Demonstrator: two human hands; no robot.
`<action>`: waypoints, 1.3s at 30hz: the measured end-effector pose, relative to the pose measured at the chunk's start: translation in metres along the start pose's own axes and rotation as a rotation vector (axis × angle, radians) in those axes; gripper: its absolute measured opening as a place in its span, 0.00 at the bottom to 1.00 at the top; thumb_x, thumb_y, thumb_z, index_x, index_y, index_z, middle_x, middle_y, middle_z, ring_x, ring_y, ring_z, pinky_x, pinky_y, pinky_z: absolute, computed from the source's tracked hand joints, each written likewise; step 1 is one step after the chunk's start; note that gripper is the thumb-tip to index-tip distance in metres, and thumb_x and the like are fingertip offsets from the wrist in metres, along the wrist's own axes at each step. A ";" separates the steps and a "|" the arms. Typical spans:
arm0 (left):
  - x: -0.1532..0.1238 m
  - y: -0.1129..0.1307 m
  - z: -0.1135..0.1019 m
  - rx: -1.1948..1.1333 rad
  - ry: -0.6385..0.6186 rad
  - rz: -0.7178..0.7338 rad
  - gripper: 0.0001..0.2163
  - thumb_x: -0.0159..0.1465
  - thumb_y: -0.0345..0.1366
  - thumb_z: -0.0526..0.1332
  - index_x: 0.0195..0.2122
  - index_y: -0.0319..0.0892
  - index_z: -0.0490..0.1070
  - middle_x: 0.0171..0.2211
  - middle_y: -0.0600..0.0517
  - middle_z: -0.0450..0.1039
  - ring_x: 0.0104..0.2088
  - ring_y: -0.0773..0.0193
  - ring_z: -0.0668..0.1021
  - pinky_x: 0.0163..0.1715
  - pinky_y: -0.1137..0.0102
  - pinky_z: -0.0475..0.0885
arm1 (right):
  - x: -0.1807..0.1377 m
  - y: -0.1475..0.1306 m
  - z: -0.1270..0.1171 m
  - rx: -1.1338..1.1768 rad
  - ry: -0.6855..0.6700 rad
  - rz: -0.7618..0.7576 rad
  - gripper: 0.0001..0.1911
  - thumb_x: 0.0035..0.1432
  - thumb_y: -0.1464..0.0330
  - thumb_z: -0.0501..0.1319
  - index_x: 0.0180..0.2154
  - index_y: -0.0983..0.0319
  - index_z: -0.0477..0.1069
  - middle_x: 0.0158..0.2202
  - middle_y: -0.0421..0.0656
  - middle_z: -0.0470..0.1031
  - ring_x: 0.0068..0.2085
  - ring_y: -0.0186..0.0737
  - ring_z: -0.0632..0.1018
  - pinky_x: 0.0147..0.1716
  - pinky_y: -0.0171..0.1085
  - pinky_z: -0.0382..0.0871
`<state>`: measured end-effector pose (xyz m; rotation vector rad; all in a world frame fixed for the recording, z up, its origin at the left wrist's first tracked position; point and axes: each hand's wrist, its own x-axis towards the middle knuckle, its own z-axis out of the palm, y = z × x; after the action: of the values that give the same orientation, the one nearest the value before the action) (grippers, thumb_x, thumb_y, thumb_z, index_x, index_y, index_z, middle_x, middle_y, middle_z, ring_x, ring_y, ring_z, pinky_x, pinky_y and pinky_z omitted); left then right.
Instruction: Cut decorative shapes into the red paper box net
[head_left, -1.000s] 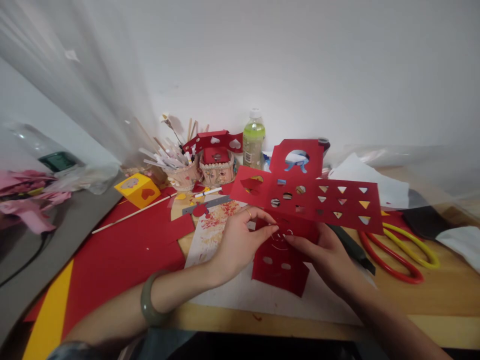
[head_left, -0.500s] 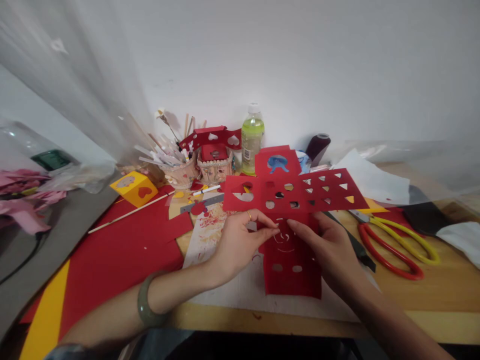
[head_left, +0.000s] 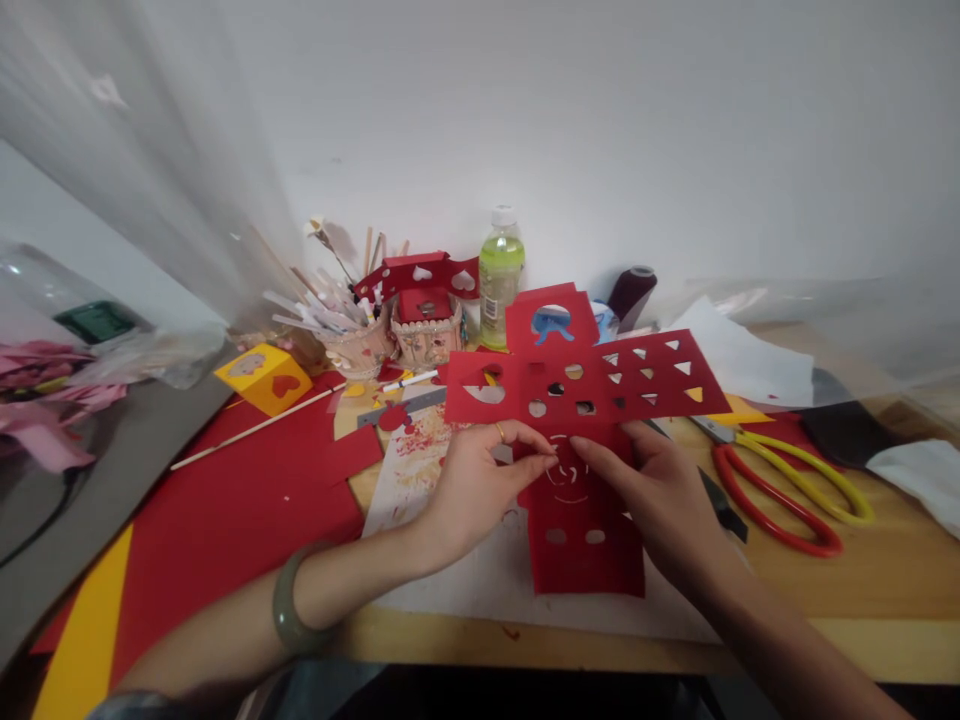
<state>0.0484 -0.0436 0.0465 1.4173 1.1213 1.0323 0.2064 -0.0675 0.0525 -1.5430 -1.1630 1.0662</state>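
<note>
A red cross-shaped paper cutout (head_left: 589,565), like an unfolded box, is held up above a white sheet. Its panels have cut-out holes: triangles, ovals, a heart and a swirl of curved slits. My right hand (head_left: 667,490) grips its right side, thumb on the front and fingers behind. My left hand (head_left: 480,485), wearing a ring and a bangle, has thumb and forefinger pinched together at the curved slits. Whether a scrap or the paper edge sits in that pinch is too small to tell.
Scissors (head_left: 780,545) with red and yellow handles lie at right. A yellow paper box (head_left: 262,378), a thin stick (head_left: 255,428) and red paper (head_left: 247,540) lie at left. Behind stand a bottle (head_left: 501,285), a pen cup (head_left: 356,352) and a dark thread spool (head_left: 630,297).
The view has shifted slightly. The cutout's right panel has tilted a little, while both hands keep nearly the same place on the paper.
</note>
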 end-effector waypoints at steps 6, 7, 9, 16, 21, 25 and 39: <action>0.005 -0.004 -0.001 0.048 0.023 0.042 0.01 0.53 0.32 0.64 0.25 0.42 0.74 0.26 0.54 0.74 0.29 0.65 0.72 0.31 0.73 0.66 | 0.002 0.006 -0.003 -0.017 -0.071 -0.069 0.17 0.49 0.59 0.66 0.40 0.57 0.71 0.45 0.44 0.79 0.34 0.44 0.80 0.28 0.38 0.74; 0.006 -0.004 -0.002 0.065 0.016 0.046 0.01 0.53 0.32 0.64 0.25 0.42 0.74 0.26 0.54 0.74 0.29 0.66 0.72 0.31 0.73 0.66 | 0.002 0.007 -0.003 -0.035 -0.079 -0.089 0.18 0.48 0.59 0.66 0.41 0.57 0.70 0.46 0.45 0.79 0.35 0.45 0.80 0.29 0.39 0.75; 0.007 -0.005 -0.006 0.111 -0.016 0.054 0.02 0.55 0.32 0.63 0.26 0.42 0.74 0.24 0.54 0.74 0.26 0.66 0.72 0.27 0.74 0.65 | 0.004 0.009 -0.003 -0.070 -0.085 -0.107 0.17 0.49 0.60 0.66 0.41 0.57 0.70 0.46 0.45 0.79 0.36 0.47 0.81 0.29 0.40 0.75; -0.003 0.007 -0.026 0.443 0.004 0.241 0.05 0.58 0.35 0.62 0.31 0.45 0.78 0.27 0.50 0.74 0.31 0.59 0.74 0.35 0.68 0.63 | 0.010 0.009 -0.005 -0.041 -0.121 -0.072 0.13 0.50 0.61 0.65 0.38 0.57 0.71 0.42 0.44 0.80 0.32 0.45 0.81 0.28 0.39 0.76; -0.003 0.010 -0.021 0.679 -0.050 0.489 0.06 0.62 0.37 0.61 0.36 0.44 0.77 0.37 0.47 0.74 0.39 0.56 0.73 0.38 0.66 0.64 | 0.007 0.006 -0.003 -0.020 -0.161 -0.086 0.14 0.49 0.61 0.65 0.39 0.57 0.71 0.44 0.44 0.79 0.34 0.46 0.81 0.28 0.39 0.75; 0.002 0.010 -0.016 0.839 -0.069 0.624 0.05 0.64 0.32 0.59 0.33 0.41 0.75 0.33 0.48 0.75 0.36 0.58 0.73 0.37 0.66 0.65 | 0.005 0.001 -0.003 -0.091 -0.145 -0.148 0.13 0.50 0.61 0.64 0.39 0.57 0.71 0.46 0.44 0.79 0.35 0.45 0.80 0.29 0.38 0.75; 0.003 0.024 -0.018 0.811 -0.041 0.527 0.06 0.58 0.26 0.63 0.25 0.40 0.72 0.26 0.55 0.72 0.32 0.63 0.70 0.32 0.69 0.64 | 0.001 -0.003 -0.003 -0.112 -0.160 -0.142 0.14 0.53 0.60 0.62 0.40 0.59 0.69 0.47 0.46 0.78 0.34 0.43 0.80 0.27 0.38 0.75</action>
<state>0.0345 -0.0382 0.0726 2.4660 1.2254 0.9179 0.2092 -0.0668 0.0565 -1.4565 -1.4414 1.0590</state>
